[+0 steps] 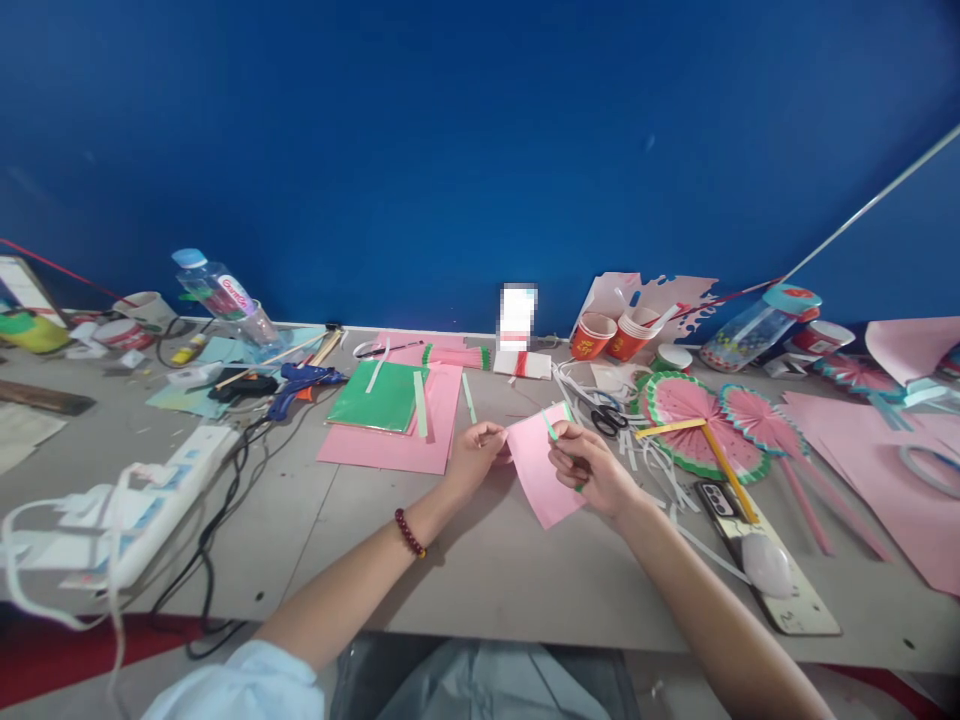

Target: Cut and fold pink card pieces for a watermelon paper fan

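A pink sheet of paper (538,478) is held up over the table in front of me, tilted, with a pale green band along its top corner. My left hand (481,450) pinches its left edge between thumb and fingers. At the other side, my right hand (589,466) is closed on a narrow green paper strip (550,427), which lies against the pink sheet and shows again below the fingers. Whether those fingers also grip the sheet is hidden. Black-handled scissors (609,420) lie just beyond my right hand.
Green paper (379,396) lies on pink sheets at the left, near a blue glue gun (304,385) and a white power strip (169,500). White paper strips (664,470), watermelon-patterned fans (697,425) and a phone (795,590) lie right. Red paper cups (595,337) stand behind.
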`<state>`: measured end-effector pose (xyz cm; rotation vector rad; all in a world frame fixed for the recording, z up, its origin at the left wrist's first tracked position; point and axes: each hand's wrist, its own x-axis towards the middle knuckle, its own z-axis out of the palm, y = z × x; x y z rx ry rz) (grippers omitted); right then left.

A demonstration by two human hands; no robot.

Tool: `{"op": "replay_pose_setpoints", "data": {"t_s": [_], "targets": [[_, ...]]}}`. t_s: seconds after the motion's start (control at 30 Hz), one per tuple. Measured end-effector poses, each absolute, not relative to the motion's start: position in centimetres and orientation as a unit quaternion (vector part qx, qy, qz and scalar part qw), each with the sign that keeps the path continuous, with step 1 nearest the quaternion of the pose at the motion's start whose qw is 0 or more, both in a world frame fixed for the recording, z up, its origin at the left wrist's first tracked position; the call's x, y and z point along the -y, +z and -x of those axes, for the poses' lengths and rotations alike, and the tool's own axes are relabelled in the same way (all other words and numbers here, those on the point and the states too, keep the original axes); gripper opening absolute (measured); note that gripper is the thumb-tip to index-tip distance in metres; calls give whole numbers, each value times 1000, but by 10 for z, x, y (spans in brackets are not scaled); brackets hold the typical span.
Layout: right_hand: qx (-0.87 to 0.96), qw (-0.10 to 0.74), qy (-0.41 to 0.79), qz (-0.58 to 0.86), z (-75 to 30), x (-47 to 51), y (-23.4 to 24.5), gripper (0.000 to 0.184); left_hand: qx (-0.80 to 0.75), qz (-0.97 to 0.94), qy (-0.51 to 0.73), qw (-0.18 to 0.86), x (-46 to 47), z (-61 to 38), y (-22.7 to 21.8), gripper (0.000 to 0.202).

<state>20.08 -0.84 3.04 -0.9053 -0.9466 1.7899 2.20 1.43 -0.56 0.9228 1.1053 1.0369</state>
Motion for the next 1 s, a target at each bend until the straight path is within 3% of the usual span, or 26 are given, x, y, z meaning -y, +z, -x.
{"op": "replay_pose_setpoints", "data": {"t_s": [0.37, 1.0], "targets": [[409, 465, 611, 494, -185, 8, 20, 38, -456, -355, 474, 664, -9, -25, -10, 25], [500, 458, 513, 526, -174, 22, 26, 33, -424, -273, 512, 695, 1, -31, -3, 18]]}}
